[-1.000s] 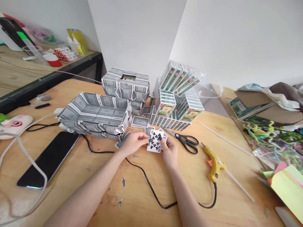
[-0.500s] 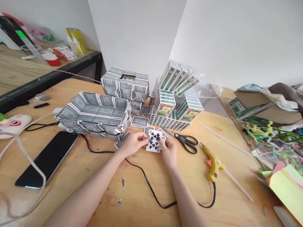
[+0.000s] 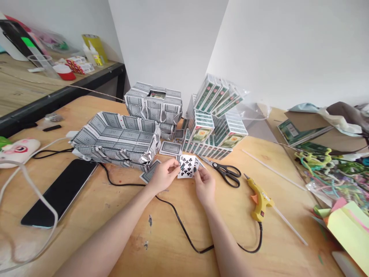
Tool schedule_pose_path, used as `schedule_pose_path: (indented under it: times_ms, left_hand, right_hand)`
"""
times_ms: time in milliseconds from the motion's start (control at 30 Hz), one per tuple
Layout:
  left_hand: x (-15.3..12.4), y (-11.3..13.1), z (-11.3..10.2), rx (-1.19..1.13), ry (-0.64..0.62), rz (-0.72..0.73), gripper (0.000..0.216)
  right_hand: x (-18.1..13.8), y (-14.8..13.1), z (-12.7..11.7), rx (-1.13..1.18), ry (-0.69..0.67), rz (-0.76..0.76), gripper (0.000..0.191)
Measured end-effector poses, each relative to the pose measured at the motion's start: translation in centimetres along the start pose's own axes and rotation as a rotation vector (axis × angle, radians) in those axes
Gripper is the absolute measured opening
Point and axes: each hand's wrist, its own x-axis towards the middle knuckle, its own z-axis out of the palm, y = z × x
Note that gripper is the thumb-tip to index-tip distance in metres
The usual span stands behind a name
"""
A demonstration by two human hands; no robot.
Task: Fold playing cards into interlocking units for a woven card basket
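A ten of clubs playing card (image 3: 186, 167) is pinched at its left edge by my left hand (image 3: 163, 175). My right hand (image 3: 205, 184) grips its right side between thumb and fingers, where the K corner of another card shows behind it. Loose cards lie about my hands, among them a face-down card (image 3: 170, 148) beyond them and one partly under my left wrist. Left of my hands stands an open tray made of folded cards (image 3: 127, 135). A taller card-built box (image 3: 155, 103) with an opening in its top stands behind it.
Black-handled scissors (image 3: 227, 173) and a yellow glue gun (image 3: 261, 200) lie at right; its black cord runs under my forearms. Boxed card decks (image 3: 203, 129) are stacked at the back. A black phone (image 3: 60, 192) lies left, sticky notes (image 3: 348, 227) right.
The ten of clubs has risen slightly and tilts back a little more in my hands. Both hands keep nearly the same place.
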Motion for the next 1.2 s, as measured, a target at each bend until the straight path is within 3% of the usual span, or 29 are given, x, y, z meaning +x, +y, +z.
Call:
schedule_pose_path:
  times_ms: [333,467,700,1200]
  left_hand:
    - [-0.9,0.7,0.7,0.291,-0.002,0.136,0.027]
    - [-1.1,0.6,1.0,0.362,0.014,0.180,0.027]
    - [-1.0,0.5,0.8,0.409,0.072,0.142,0.024]
    - [-1.3,0.9,1.0,0.315,-0.043,0.112,0.021]
  right_hand:
    - [-1.0,0.4,0.4,-0.619,0.327,-0.205,0.030]
    - [-1.0,0.2,0.5,-0.551,0.333,-0.190,0.029]
    - [-0.6,0.6,0.4,-0.260,0.120,-0.097,0.030]
    - [-0.7,0.4,0.3,-0.409,0.217,-0.076,0.021]
